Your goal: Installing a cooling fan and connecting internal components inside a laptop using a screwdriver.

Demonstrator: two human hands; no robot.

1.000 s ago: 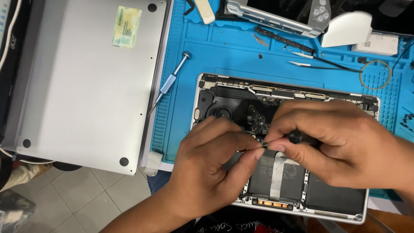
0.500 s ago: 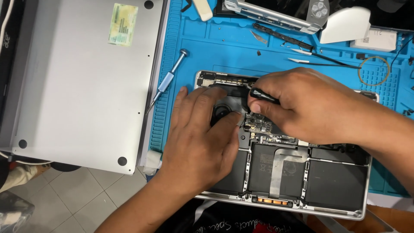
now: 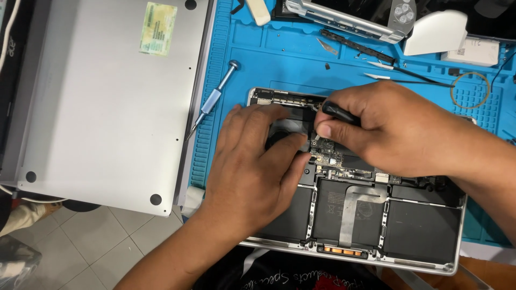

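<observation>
Head view. Right hand (image 3: 398,129) closed on black-handled screwdriver (image 3: 338,113), tip down on logic board (image 3: 336,161) of opened laptop (image 3: 376,215). Left hand (image 3: 258,166) laid flat, fingers loosely spread, just beside tip, holding nothing. Farther left: blue-handled screwdriver (image 3: 215,99), silver bottom cover (image 3: 102,96).

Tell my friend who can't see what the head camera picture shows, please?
A right hand holds a black screwdriver over the circuit board of an opened laptop, while the left hand rests flat on its insides. It lies on a blue mat, beside a silver bottom cover and a spare blue screwdriver.
</observation>
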